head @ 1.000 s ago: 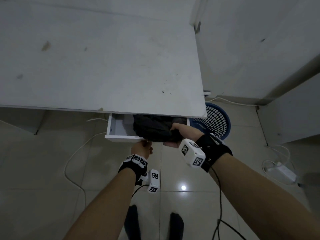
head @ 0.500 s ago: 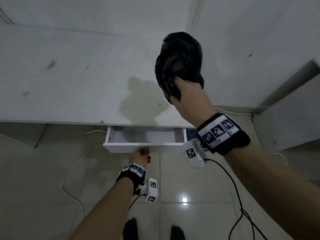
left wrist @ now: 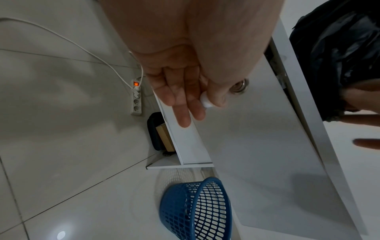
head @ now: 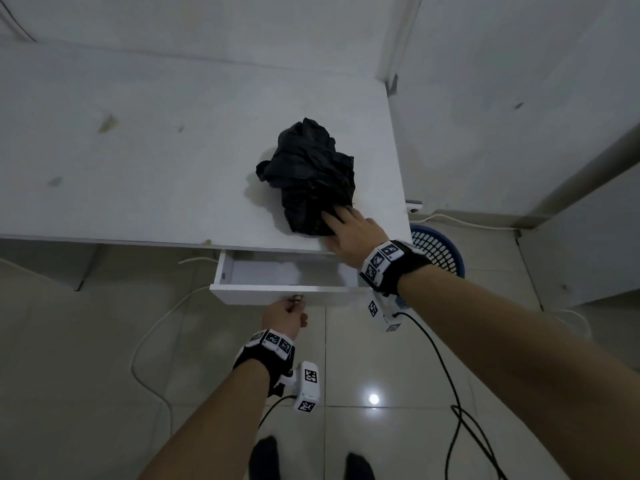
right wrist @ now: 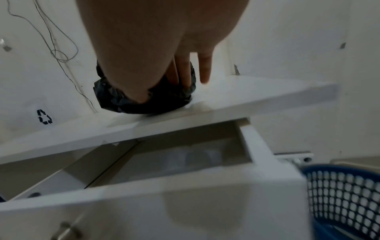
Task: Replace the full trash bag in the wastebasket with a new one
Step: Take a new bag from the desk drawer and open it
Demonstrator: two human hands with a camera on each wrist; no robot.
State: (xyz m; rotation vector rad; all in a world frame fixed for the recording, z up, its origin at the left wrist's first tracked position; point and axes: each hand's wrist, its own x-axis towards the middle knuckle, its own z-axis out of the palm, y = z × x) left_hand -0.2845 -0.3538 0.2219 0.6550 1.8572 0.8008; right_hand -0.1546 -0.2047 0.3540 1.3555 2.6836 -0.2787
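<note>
A crumpled black trash bag (head: pixel 308 174) lies on the white desk top (head: pixel 156 161) near its right front corner. My right hand (head: pixel 337 221) lies against the bag's near side with fingers straight, touching it without curling round it; the right wrist view shows the fingers (right wrist: pixel 185 76) spread on the bag (right wrist: pixel 144 104). My left hand (head: pixel 285 313) pinches the small white knob (left wrist: pixel 206 102) on the front of the open drawer (head: pixel 284 291). The blue mesh wastebasket (head: pixel 438 247) stands on the floor right of the desk, with no bag visible in it (left wrist: pixel 197 207).
A metal lock (left wrist: pixel 238 87) sits beside the knob. The drawer (right wrist: pixel 185 186) juts out under the desk edge. A power strip (left wrist: pixel 136 97) and a white cable (head: pixel 149 341) lie on the tiled floor at left, a black cable (head: pixel 450 375) at right.
My right hand lifted the black bag out of the drawer, swung it up and set it down on the desk top; its fingers have straightened. The left hand stayed on the drawer knob.
</note>
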